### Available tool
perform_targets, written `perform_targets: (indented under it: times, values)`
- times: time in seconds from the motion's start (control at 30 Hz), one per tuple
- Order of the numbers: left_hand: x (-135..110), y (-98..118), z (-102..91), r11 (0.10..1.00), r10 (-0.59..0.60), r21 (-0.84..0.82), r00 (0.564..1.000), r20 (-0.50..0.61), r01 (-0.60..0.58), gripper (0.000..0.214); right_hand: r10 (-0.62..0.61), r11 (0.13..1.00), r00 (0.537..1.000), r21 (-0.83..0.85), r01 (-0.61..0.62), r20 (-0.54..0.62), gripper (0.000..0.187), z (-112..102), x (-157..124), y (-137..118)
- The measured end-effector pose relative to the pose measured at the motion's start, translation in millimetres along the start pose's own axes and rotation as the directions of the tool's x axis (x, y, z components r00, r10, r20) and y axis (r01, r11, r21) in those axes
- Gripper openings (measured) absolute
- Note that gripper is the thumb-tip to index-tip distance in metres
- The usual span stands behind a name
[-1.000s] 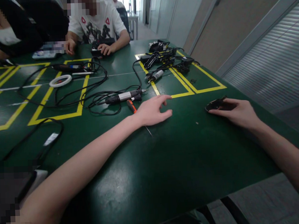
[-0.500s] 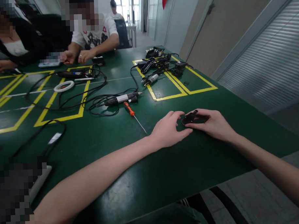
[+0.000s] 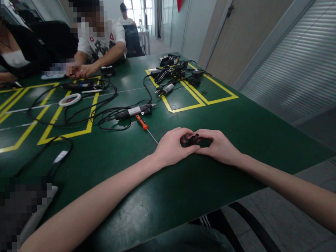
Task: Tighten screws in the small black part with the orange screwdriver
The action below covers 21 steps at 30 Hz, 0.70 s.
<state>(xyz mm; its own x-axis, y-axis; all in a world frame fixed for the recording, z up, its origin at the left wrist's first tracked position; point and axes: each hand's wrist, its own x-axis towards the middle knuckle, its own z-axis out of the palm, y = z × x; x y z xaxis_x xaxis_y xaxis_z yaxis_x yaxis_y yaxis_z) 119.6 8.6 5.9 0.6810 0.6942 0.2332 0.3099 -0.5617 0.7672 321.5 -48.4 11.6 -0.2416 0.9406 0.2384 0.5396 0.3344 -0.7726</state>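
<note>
Between my two hands, just above the green table (image 3: 137,193), is a small black part (image 3: 192,140) with a short tube-like stub on top; its kind is not clear. My right hand (image 3: 216,144) pinches it from the right with thumb and fingers. My left hand (image 3: 174,146) curls around its left side, fingers and thumb closed on it, the fingertips of both hands meeting. Behind my left hand lies a screwdriver (image 3: 142,122) with an orange and black handle, its shaft tip hidden by the hand.
An electric screwdriver (image 3: 133,111) with a coiled cable lies beyond. Farther off are a pile of black devices and cables (image 3: 171,72), yellow tape outlines (image 3: 188,107) and a white tape ring (image 3: 70,100). Two people sit across the table, left. A blurred dark device (image 3: 19,212) lies near left.
My right hand has moved left with the black part, bringing it into my left hand. My left fingers, apart from it before, now close around it. The view has shifted slightly.
</note>
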Motion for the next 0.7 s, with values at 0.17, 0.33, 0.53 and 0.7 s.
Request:
perform_targets:
  times: [0.17,0.33,0.53,0.7]
  values:
    - [-21.1,-2.7,-11.3,0.998,-0.032,-0.055,0.999,-0.044,0.030,0.031,-0.038,0.999,0.999,0.022,0.038,0.008,0.025,17.2,3.6,-5.9]
    - [-40.8,-4.5,-22.9,0.992,-0.056,-0.115,0.995,-0.079,0.047,0.024,-0.037,0.992,0.995,0.123,0.026,0.089,0.016,29.7,11.1,-14.6]
    - [-63.3,-8.4,-35.1,0.987,-0.072,-0.147,0.994,-0.083,0.059,0.019,-0.048,0.981,0.973,0.193,0.004,0.227,0.024,30.8,21.1,-18.2]
    - [-73.6,-10.3,-45.3,0.992,-0.085,-0.096,0.994,-0.065,0.079,0.023,0.003,0.996,0.985,0.084,-0.018,0.171,0.027,33.2,63.6,-22.2]
